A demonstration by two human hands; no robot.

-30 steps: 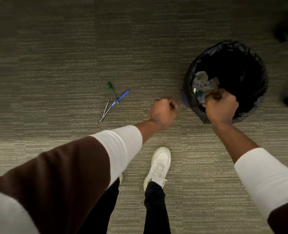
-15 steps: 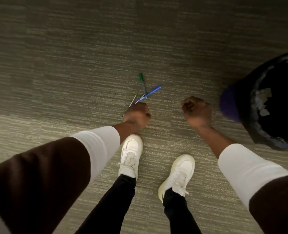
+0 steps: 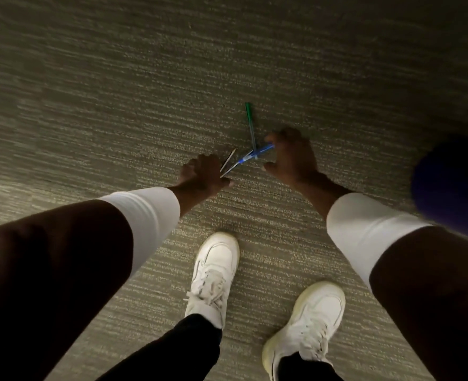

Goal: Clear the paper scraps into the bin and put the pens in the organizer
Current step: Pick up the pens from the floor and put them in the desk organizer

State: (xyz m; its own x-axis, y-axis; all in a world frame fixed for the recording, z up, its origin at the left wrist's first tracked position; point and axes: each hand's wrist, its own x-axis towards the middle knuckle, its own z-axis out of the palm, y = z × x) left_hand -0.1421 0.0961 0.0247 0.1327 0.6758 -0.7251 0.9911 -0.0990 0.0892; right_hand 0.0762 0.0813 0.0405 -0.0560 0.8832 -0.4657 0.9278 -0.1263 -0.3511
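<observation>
Three pens lie crossed on the carpet: a green pen (image 3: pixel 250 121), a blue pen (image 3: pixel 255 154) and a thin clear pen (image 3: pixel 228 160). My left hand (image 3: pixel 203 175) is curled into a fist right at the lower ends of the blue and clear pens and hides their tips. I cannot tell whether it touches them. My right hand (image 3: pixel 292 158) is down by the blue pen's cap end, fingers spread, with thumb and forefinger on either side of the cap. No paper scraps show on the floor. The organizer is out of view.
The bin's dark, blurred rim (image 3: pixel 452 185) shows at the right edge, close to my right forearm. My two white shoes (image 3: pixel 216 273) (image 3: pixel 309 323) stand on the grey-green carpet (image 3: pixel 117 105) just behind the pens.
The view swung left, away from the bin. My right hand left the bin, opened, and reached the blue pen's cap. My left hand dropped to the pens' lower ends.
</observation>
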